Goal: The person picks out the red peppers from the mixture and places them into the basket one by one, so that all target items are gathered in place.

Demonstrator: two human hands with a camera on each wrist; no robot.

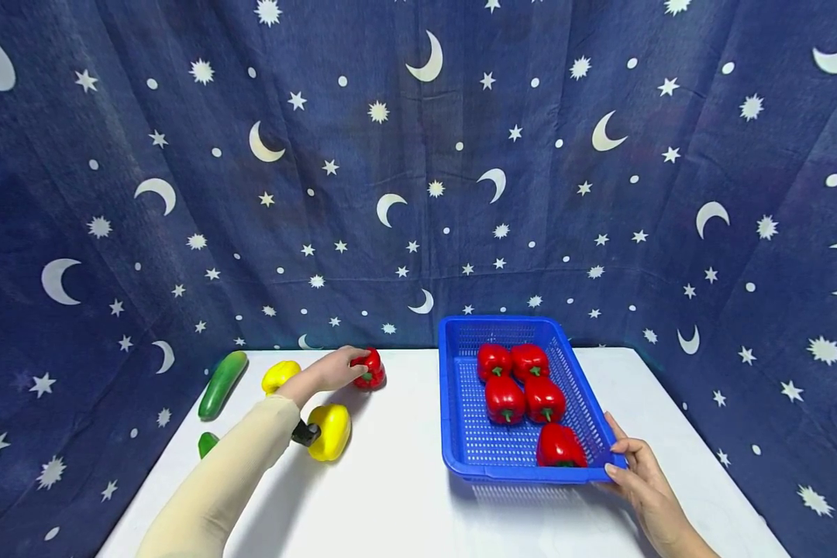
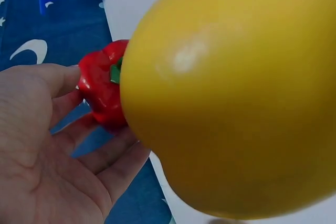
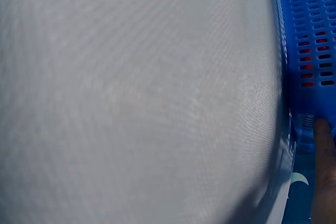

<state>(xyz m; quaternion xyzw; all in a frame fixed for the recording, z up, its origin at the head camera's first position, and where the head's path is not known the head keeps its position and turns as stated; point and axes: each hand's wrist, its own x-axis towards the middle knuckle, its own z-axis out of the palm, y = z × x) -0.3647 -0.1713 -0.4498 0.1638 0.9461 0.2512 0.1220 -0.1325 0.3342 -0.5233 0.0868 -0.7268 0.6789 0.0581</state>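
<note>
At the back of the white table, my left hand (image 1: 333, 370) grips a red bell pepper (image 1: 374, 373), thumb and fingers set around its sides. In the left wrist view the pepper's green stem (image 2: 115, 72) faces the camera, and a large yellow bell pepper (image 2: 231, 98) in front hides part of it. My right hand (image 1: 645, 484) holds the near right corner of a blue plastic basket (image 1: 449, 442), the thumb at the rim. Several red bell peppers (image 1: 505, 400) lie inside the basket, one of them apart by the near wall. A shadow falls beneath the basket's near edge.
Under and beside my left forearm are a yellow bell pepper (image 1: 332, 432) and another yellow pepper (image 1: 279, 375) farther back. A green cucumber (image 1: 223, 385) lies at the left edge, with a partly hidden green vegetable (image 1: 207, 443) nearer. A starry blue curtain (image 1: 418, 155) surrounds the table.
</note>
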